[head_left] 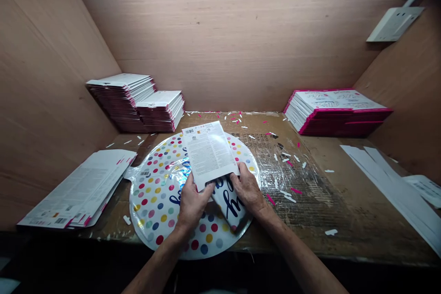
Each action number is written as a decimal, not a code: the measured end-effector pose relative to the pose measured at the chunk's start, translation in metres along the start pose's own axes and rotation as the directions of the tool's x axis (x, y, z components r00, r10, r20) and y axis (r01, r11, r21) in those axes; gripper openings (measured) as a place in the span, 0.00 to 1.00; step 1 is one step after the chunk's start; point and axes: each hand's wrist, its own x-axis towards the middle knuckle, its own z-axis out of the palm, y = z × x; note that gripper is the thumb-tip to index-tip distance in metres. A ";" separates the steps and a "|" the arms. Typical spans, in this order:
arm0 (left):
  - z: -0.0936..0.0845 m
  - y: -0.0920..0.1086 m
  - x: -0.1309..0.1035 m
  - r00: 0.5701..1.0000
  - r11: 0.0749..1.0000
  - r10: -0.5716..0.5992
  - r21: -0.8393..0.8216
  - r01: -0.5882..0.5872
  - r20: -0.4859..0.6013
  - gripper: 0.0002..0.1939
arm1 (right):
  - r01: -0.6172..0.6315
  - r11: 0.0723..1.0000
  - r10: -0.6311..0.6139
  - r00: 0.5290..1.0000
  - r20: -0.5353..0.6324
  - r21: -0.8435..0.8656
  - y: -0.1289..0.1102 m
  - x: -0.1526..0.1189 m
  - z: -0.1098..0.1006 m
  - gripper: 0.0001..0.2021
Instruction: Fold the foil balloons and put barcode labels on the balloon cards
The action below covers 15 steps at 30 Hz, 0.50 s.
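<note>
A flat round foil balloon (151, 206), white with coloured dots, lies spread out below my hands, its tail pointing left. Above it, a white printed paper envelope (210, 151) is tilted, text side up. My left hand (193, 202) grips its lower left corner, thumb toward the bottom edge. At the lower right corner, my right hand (246, 188) is closed on the envelope and on a folded foil balloon (229, 206) with dark lettering. That folded balloon sticks out beneath the envelope; whether part of it is inside is hidden.
Stacked envelopes (138, 101) stand at the back left, and a pink-edged stack (341, 105) at the back right. More envelopes (82, 188) lie at left. White strips (396, 188) lie right. Paper scraps (285, 193) dot the taped cardboard (310, 220). Wooden walls (241, 36) enclose the bench.
</note>
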 end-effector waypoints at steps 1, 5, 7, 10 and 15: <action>0.002 0.000 0.002 0.999 0.998 -0.045 -0.051 0.044 -0.017 0.23 | 0.078 0.997 -0.078 0.997 -0.011 -0.008 -0.001 -0.009 -0.003 0.20; 0.000 0.007 0.000 0.990 0.993 -0.082 -0.096 0.071 -0.114 0.19 | 0.583 0.794 -0.601 0.795 -0.082 -0.170 0.002 -0.056 -0.015 0.35; -0.004 0.013 -0.009 0.995 0.985 -0.093 -0.148 0.087 -0.031 0.22 | 0.696 0.672 -0.735 0.668 -0.115 -0.254 0.005 -0.074 -0.018 0.26; -0.008 0.020 -0.022 0.962 0.871 -0.083 -0.450 0.196 0.260 0.32 | 0.755 0.614 -0.789 0.593 -0.158 -0.229 0.007 -0.081 -0.020 0.20; 0.000 0.025 -0.017 0.821 0.509 -0.016 -0.702 0.499 0.571 0.49 | 0.814 0.563 -0.826 0.553 -0.107 -0.144 0.001 -0.070 -0.021 0.17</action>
